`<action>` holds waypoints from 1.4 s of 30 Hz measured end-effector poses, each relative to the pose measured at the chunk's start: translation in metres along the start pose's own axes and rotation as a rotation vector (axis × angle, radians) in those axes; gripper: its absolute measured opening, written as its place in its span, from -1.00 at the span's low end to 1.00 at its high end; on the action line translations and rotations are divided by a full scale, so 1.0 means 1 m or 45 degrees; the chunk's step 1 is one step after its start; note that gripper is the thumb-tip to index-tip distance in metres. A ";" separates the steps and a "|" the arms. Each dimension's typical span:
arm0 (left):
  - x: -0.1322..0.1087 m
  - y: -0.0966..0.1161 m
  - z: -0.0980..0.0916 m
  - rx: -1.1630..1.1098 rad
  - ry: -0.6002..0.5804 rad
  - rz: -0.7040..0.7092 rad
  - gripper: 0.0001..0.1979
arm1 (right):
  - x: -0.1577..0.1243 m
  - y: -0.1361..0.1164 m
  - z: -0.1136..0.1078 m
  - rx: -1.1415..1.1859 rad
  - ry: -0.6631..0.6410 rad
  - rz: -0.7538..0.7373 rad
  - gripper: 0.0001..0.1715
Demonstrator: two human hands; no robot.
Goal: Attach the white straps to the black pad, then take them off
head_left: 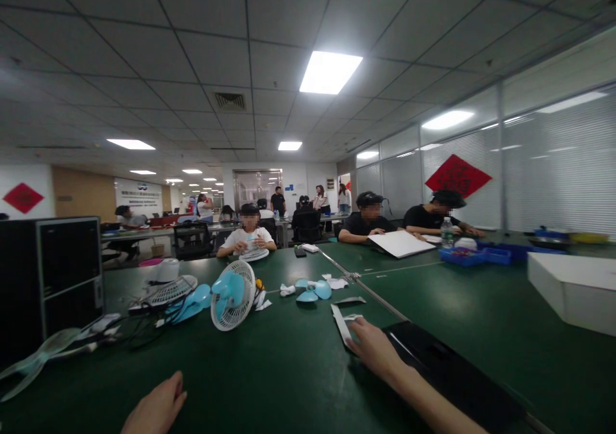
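My right hand [374,349] reaches forward over the green tabletop, its fingers on the near end of a narrow white strip-shaped piece [339,323]. A small white scrap lies by the fingertips, partly hidden. Beneath and right of my right forearm is a long glossy black panel [447,373]. Ahead of the strip rests a thin grey curved piece [350,300]. My left hand [156,403] is low at the left, over the table, with loosely bent fingers, a gap between thumb and forefinger, and nothing visible in it. The frame's bottom edge cuts it off.
A white fan grille with blue blades [233,296] leans left of centre. Loose blue blades [312,291], cables and a black computer case [48,286] are around it. A metal rail [380,295] crosses the table. Blue trays [462,256] and a white box [572,286] stand right; several people sit opposite.
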State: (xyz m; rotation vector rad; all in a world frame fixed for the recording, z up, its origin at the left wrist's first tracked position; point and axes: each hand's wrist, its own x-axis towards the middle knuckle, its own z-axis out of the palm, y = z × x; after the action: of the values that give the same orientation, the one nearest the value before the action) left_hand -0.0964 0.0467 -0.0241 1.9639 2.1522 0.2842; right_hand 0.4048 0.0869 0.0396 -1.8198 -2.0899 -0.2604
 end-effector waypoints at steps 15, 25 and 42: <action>-0.005 0.002 -0.002 -0.040 -0.018 0.023 -0.73 | -0.039 0.154 -0.016 -0.011 -0.011 0.488 -0.61; -0.009 0.011 -0.009 -0.010 -0.056 -0.008 -0.74 | -0.052 0.154 -0.015 0.063 -0.037 0.548 -0.75; -0.009 0.011 -0.009 -0.021 -0.027 -0.037 -0.76 | -0.006 0.008 -0.038 0.432 0.229 -0.179 -0.67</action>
State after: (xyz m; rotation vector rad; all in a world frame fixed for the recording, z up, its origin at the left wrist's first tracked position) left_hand -0.0871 0.0392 -0.0125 1.9162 2.1566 0.2739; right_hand 0.4184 0.0682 0.0712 -1.4043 -1.9962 -0.0921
